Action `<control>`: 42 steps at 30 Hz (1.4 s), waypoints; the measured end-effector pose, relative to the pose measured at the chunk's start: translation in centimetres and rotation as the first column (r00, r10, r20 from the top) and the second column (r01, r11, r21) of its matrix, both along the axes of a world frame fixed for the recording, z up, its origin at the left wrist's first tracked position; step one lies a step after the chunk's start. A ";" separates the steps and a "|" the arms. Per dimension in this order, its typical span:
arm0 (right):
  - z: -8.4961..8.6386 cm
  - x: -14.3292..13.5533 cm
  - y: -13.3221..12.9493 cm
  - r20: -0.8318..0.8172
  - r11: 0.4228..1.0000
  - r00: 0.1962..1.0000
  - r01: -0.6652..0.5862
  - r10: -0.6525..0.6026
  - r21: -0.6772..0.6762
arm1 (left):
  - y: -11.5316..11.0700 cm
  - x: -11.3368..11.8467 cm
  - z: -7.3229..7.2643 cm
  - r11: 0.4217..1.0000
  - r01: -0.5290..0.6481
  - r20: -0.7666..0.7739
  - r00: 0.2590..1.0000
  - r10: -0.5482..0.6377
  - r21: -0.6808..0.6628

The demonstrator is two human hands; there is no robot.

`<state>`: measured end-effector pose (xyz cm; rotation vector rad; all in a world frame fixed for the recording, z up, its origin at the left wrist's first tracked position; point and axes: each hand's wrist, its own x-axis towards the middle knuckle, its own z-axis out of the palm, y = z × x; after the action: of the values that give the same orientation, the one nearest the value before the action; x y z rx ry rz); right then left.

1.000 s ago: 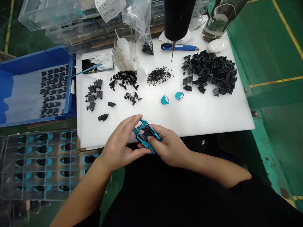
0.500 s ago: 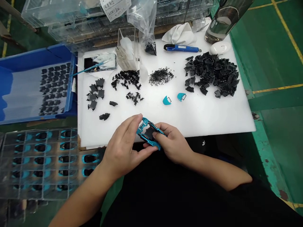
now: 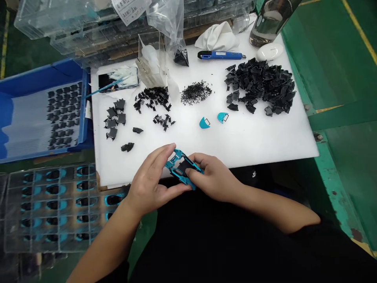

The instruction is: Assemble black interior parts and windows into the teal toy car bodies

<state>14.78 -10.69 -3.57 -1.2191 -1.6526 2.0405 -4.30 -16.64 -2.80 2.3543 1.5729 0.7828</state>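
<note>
Between both hands, at the near edge of the white board, is a teal toy car body (image 3: 176, 160) with a black part (image 3: 183, 166) inside it. My left hand (image 3: 151, 181) grips its left end and lower edge, thumb below and fingers above. On the other side, my right hand (image 3: 210, 177) holds the body, its thumb pressed on the black part. The right fingertips are hidden behind the body. Beyond the hands lie two small teal pieces (image 3: 204, 123) with thin black frames. Two small black parts (image 3: 127, 147) rest left of them.
The white board (image 3: 250, 137) carries a large heap of black parts (image 3: 262, 86), tiny black pins (image 3: 196, 93), small black clips (image 3: 153, 98) and a blue cutter pen (image 3: 221, 55). Left stand a blue bin (image 3: 85, 125) and a compartment tray (image 3: 70, 208) of teal cars. Clear boxes (image 3: 82, 39) line the back.
The view has shifted slightly. Both hands keep hold of the teal body, which has turned a little, its inside showing more. The right thumb still presses on the black part.
</note>
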 end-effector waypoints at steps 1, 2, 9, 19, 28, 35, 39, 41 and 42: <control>0.1 0.0 0.1 0.020 0.999 0.999 -0.034 0.033 0.034 | 0.0 -0.2 -0.2 1.000 0.023 0.018 1.000 -0.022 -0.006; 0.1 0.0 0.1 0.035 0.996 0.998 -0.058 0.056 0.061 | 0.1 -0.4 -0.4 0.999 0.038 0.032 0.999 -0.038 -0.008; 0.1 0.0 0.1 0.037 0.987 0.997 -0.067 0.063 0.145 | 0.0 -0.7 -1.1 0.999 0.035 0.047 0.998 -0.036 0.020; -0.5 0.2 0.6 -0.087 0.998 0.994 -0.063 0.060 -0.027 | 0.4 -0.6 -0.2 0.999 -0.021 0.013 1.000 0.022 -0.041; -0.4 0.3 0.6 -0.121 0.993 0.992 -0.049 0.036 -0.106 | 0.6 -0.2 0.4 0.999 -0.024 0.004 1.000 0.025 -0.047; -0.4 0.0 0.3 -0.096 0.991 0.995 -0.011 -0.002 -0.134 | 0.2 0.1 0.5 0.999 -0.035 -0.014 0.999 0.035 -0.013; -0.4 -0.3 0.0 -0.081 0.998 0.996 0.022 -0.027 -0.064 | 0.0 0.4 0.5 0.999 -0.041 -0.012 0.999 0.041 0.026; -0.5 -0.3 -0.1 -0.091 0.999 0.995 0.040 -0.043 -0.031 | -0.1 0.6 0.4 0.998 -0.047 -0.017 0.999 0.048 0.050; -0.5 -0.3 -0.1 -0.097 0.999 0.994 0.044 -0.046 -0.021 | -0.1 0.6 0.4 0.997 -0.050 -0.018 0.999 0.052 0.060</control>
<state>14.49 -10.79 -4.10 -1.1327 -1.5513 2.0590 -3.69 -16.75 -2.44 2.3779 1.6457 0.8311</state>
